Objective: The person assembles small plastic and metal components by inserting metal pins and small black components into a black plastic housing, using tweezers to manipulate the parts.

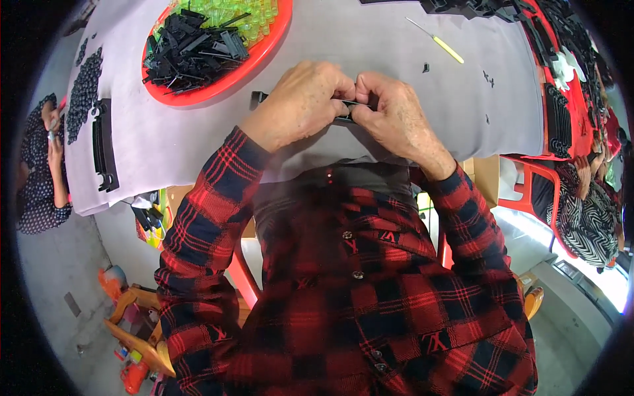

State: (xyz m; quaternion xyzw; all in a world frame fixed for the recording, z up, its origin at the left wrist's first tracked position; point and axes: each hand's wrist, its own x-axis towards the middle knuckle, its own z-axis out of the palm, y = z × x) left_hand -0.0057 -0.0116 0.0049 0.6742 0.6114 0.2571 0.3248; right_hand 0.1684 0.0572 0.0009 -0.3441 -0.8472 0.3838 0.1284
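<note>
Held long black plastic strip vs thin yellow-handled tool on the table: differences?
The long black plastic strip is gripped by left hand and right hand; the thin yellow-handled tool lies untouched. The strip's visible parts look black; the tool has a yellow handle and pale shaft. Both are elongated.

the long-sleeved plaid shirt (422,303) worn is red and dark, with round buttons (357,274)

Your shirt (396,284) is red-and-black plaid, your held strip (344,118) black, the tray (281,25) red, its plastic pieces (195,56) black and translucent yellow-green, the tablecloth (475,115) pale lilac-grey.
</note>
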